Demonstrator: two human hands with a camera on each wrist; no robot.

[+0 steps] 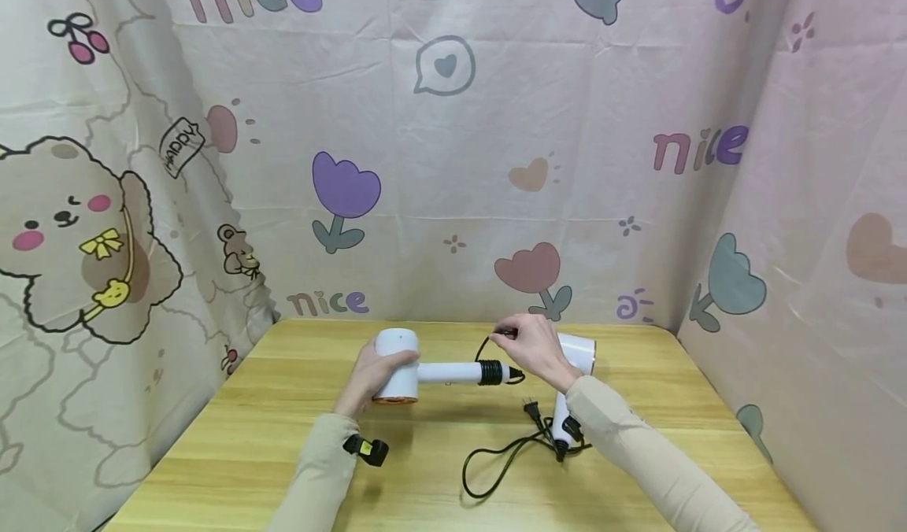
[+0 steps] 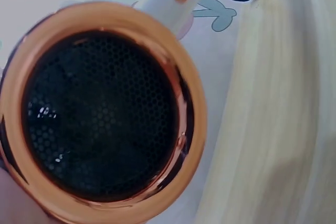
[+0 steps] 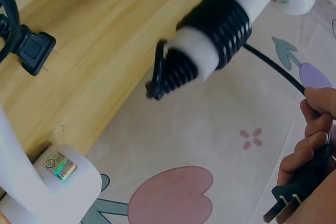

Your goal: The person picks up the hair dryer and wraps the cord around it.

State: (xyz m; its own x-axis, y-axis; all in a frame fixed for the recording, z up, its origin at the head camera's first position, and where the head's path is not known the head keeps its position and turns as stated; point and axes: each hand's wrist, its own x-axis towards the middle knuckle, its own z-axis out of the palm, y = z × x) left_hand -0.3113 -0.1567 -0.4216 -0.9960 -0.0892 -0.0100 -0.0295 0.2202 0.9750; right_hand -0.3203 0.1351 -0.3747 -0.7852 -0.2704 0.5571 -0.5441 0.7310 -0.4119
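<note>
My left hand grips the white head of a hair dryer, holding it above the table with the handle pointing right. Its copper-coloured ring around a dark mesh fills much of the left wrist view. A black cord is wound in tight coils around the handle's end. In my right hand the cord's free end and black two-pin plug are held within curled fingers. From there the cord runs to the coils.
A second white hair dryer lies on the wooden table under my right forearm. Its loose black cord loops toward the front, with its plug beside the handle. A patterned curtain hangs behind and at both sides.
</note>
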